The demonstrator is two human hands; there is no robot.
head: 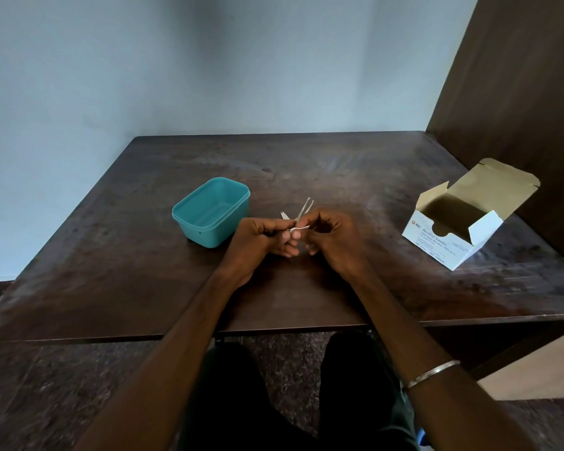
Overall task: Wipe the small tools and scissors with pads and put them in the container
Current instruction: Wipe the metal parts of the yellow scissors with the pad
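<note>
A dark wooden desk (355, 177) stands against a pale wall (209, 60). At three o'clock on it sits an open cardboard box (437, 237) printed "Alcohol Swabs". A brown panel (518, 92) rises at two o'clock.

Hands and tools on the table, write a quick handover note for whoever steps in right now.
Left hand: closed on a small white pad, pinched at the base of the tweezers.
Right hand: closed on the tweezers, prongs pointing up and away, held above the table.
Another small metal tool shows just behind the hands; what it is, I cannot tell.
Teal container: open, left of the hands, looks empty.
Alcohol swab box: open, at the right.
Done: nothing in the container yet.
Left: finish wiping the tweezers, drop them in, then the other tool. No scissors visible.
</note>
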